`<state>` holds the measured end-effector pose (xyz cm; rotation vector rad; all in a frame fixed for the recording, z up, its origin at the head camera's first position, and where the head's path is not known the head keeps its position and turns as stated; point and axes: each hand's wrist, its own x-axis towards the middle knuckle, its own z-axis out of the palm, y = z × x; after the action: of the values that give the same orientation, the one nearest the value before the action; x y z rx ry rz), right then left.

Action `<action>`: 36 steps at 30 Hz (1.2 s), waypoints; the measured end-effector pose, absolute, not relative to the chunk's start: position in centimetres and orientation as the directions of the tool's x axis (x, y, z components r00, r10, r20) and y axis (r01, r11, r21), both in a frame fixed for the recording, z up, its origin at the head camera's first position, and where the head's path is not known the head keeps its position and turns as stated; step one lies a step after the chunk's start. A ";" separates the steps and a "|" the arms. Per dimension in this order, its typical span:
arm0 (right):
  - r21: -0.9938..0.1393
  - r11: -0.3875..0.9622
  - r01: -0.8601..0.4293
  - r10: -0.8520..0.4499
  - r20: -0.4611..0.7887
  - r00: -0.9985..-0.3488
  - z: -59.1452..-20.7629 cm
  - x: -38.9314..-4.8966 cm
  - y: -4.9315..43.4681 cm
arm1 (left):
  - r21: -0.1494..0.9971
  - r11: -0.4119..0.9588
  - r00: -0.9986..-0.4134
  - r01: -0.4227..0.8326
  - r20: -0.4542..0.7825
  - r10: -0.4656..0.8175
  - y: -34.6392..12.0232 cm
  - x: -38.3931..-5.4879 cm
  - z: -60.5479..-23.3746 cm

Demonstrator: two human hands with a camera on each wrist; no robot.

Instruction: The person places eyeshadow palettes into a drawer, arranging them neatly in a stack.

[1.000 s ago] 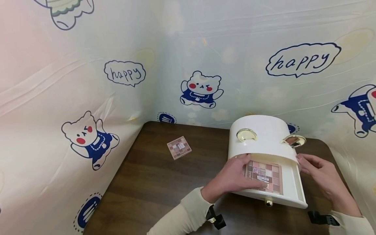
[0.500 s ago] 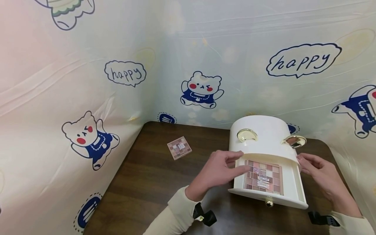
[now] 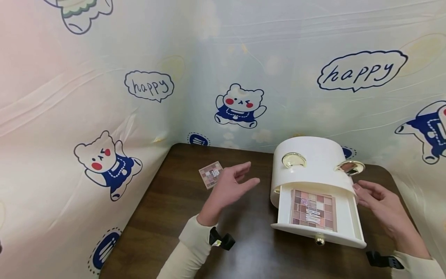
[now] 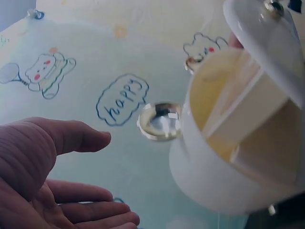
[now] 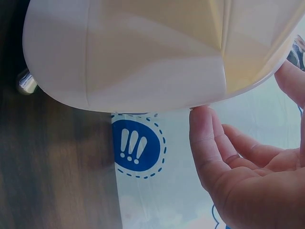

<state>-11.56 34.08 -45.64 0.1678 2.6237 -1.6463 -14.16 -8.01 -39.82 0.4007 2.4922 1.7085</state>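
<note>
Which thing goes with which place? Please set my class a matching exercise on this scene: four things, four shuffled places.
Things
1. larger palette
2. right hand
3. gold knob
4. smaller palette

Places
A. on the front of the drawer
B. on the tabletop
C. inside the pulled-out drawer
D. at the side of the white box, touching it

Pairs: 1-C, 2-D, 3-A, 4-B

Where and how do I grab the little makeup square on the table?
I'd pinch the small palette by two opposite edges, coming from above. It looks thin, lies flat on the table, and shows no handle. The left hand hides part of it in the head view, so not every edge shows.
</note>
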 end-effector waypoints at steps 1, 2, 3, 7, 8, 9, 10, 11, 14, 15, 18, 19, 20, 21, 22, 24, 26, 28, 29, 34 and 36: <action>-0.895 0.432 0.115 0.071 -0.093 -0.993 -45.7 -11.6 34.1 | 0.921 0.350 -0.962 0.169 0.076 0.263 -8.4 -14.3 -40.0; -0.894 0.433 0.116 0.073 -0.093 -0.993 -45.7 -11.5 34.1 | 0.914 0.363 -0.962 0.178 0.085 0.259 -8.8 -14.4 -40.3; -0.893 0.435 0.116 0.075 -0.092 -0.993 -45.7 -11.5 34.0 | 0.908 0.377 -0.964 0.181 0.088 0.251 -9.2 -14.5 -40.5; -0.887 0.447 0.116 0.086 -0.086 -0.993 -45.7 -11.6 33.9 | 0.863 0.454 -0.969 0.223 0.144 0.202 -10.7 -15.0 -41.6; -0.886 0.450 0.116 0.089 -0.084 -0.992 -45.7 -11.6 33.9 | 0.843 0.484 -0.969 0.236 0.164 0.186 -11.0 -15.1 -41.8; -0.884 0.453 0.117 0.091 -0.084 -0.992 -45.7 -11.6 33.9 | 0.823 0.510 -0.967 0.250 0.188 0.170 -11.3 -15.3 -42.1; -0.882 0.457 0.117 0.093 -0.084 -0.992 -45.7 -11.6 33.9 | 0.800 0.537 -0.964 0.267 0.217 0.156 -11.7 -15.4 -42.3; -0.882 0.456 0.117 0.092 -0.084 -0.992 -45.7 -11.6 33.9 | 0.774 0.562 -0.956 0.291 0.252 0.149 -12.0 -15.6 -42.6; -0.883 0.454 0.120 0.094 -0.087 -0.992 -45.8 -11.5 33.9 | 0.708 0.616 -0.932 0.345 0.336 0.136 -12.8 -16.3 -43.2; -0.883 0.453 0.120 0.094 -0.087 -0.992 -45.8 -11.5 33.9 | 0.697 0.625 -0.928 0.350 0.347 0.133 -13.1 -16.5 -43.3; -0.884 0.451 0.119 0.094 -0.085 -0.992 -45.8 -11.5 33.9 | 0.668 0.660 -0.927 0.342 0.353 0.123 -13.9 -17.0 -43.7; -0.886 0.448 0.119 0.094 -0.085 -0.992 -45.8 -11.6 33.9 | 0.656 0.677 -0.930 0.334 0.348 0.121 -14.2 -17.2 -43.8; -0.887 0.447 0.117 0.094 -0.084 -0.992 -45.7 -11.6 33.9 | 0.650 0.689 -0.934 0.321 0.337 0.116 -14.4 -17.3 -44.0; -0.887 0.447 0.115 0.093 -0.082 -0.992 -45.7 -11.6 33.9 | 0.642 0.701 -0.938 0.309 0.327 0.114 -14.7 -17.5 -44.2; -0.888 0.446 0.115 0.093 -0.082 -0.992 -45.7 -11.6 33.9 | 0.633 0.714 -0.941 0.300 0.319 0.113 -15.0 -17.6 -44.4; -0.890 0.443 0.110 0.089 -0.078 -0.993 -45.7 -11.6 33.9 | 0.618 0.734 -0.948 0.280 0.297 0.111 -15.6 -18.0 -45.0; -0.891 0.442 0.106 0.086 -0.076 -0.993 -45.7 -11.6 34.0 | 0.611 0.752 -0.960 0.248 0.260 0.106 -16.1 -18.4 -45.6; -0.890 0.445 0.102 0.083 -0.072 -0.994 -45.7 -11.6 34.0 | 0.596 0.773 -0.969 0.218 0.225 0.100 -16.5 -18.8 -46.1; -0.889 0.447 0.100 0.083 -0.070 -0.994 -45.7 -11.6 34.0 | 0.590 0.781 -0.973 0.204 0.208 0.096 -16.7 -19.0 -46.4; -0.886 0.452 0.103 0.088 -0.071 -0.994 -45.7 -11.6 33.9 | 0.578 0.802 -0.985 0.152 0.151 0.078 -17.5 -19.7 -47.4; -0.885 0.454 0.105 0.090 -0.071 -0.993 -45.7 -11.6 33.9 | 0.570 0.809 -0.987 0.145 0.137 0.081 -17.7 -20.0 -47.7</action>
<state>-11.62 33.93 -45.74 0.1785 2.6668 -1.6239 -20.00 -17.67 -47.70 0.1935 3.0879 0.9873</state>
